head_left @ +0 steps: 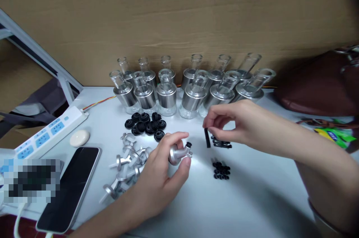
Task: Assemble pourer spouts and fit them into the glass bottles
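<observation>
My left hand (165, 178) is closed around a silver pour spout (176, 154), which has a small black piece on its tip. Between thumb and fingers, my right hand (224, 122) pinches a thin black strip (207, 139) above the table. Just beside it lie several similar black strips (221, 144). Nearer to me is a cluster of small black caps (221, 170). More silver spouts (123, 172) are heaped left of my left hand, partly hidden by it. Behind them sits a pile of round black stoppers (144, 124).
Two rows of glass bottles with steel sleeves (167, 96) stand along the cardboard backing (179, 17). On the left are a power strip (53, 129), a white round object (79, 138) and a phone (73, 185). A brown bag (316, 81) and a green packet (333, 137) lie at right.
</observation>
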Motion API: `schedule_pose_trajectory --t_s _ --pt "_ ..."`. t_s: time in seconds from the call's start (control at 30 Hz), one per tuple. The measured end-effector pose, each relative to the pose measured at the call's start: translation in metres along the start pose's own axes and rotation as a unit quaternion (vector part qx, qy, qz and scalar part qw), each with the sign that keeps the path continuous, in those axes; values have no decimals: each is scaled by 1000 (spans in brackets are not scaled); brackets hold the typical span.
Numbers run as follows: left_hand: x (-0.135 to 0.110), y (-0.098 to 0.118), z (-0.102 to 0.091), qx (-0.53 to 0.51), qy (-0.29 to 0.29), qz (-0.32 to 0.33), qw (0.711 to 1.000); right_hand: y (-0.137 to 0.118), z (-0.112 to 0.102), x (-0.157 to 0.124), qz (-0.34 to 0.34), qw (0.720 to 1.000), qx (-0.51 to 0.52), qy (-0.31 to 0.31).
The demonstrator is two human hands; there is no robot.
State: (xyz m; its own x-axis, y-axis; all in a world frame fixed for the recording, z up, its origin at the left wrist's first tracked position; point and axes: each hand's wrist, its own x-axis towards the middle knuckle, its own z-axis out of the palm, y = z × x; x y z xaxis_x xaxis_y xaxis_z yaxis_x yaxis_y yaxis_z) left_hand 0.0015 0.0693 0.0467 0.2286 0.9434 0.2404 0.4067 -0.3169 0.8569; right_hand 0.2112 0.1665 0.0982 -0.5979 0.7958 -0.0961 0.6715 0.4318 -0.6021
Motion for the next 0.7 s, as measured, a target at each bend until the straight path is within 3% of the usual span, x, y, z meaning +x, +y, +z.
schedule_pose_trajectory --t_s 0.2,0.47,0.7 --pt "3 -1 -2 20 -26 9 999 -22 3 -4 -96 987 126 -2" --pt "-3 -4 2 -3 9 -16 1000 -28 11 -5 -102 992 76 -13" --pt "-3 -3 1 -27 11 -28 999 -34 16 -4 -126 989 78 13"
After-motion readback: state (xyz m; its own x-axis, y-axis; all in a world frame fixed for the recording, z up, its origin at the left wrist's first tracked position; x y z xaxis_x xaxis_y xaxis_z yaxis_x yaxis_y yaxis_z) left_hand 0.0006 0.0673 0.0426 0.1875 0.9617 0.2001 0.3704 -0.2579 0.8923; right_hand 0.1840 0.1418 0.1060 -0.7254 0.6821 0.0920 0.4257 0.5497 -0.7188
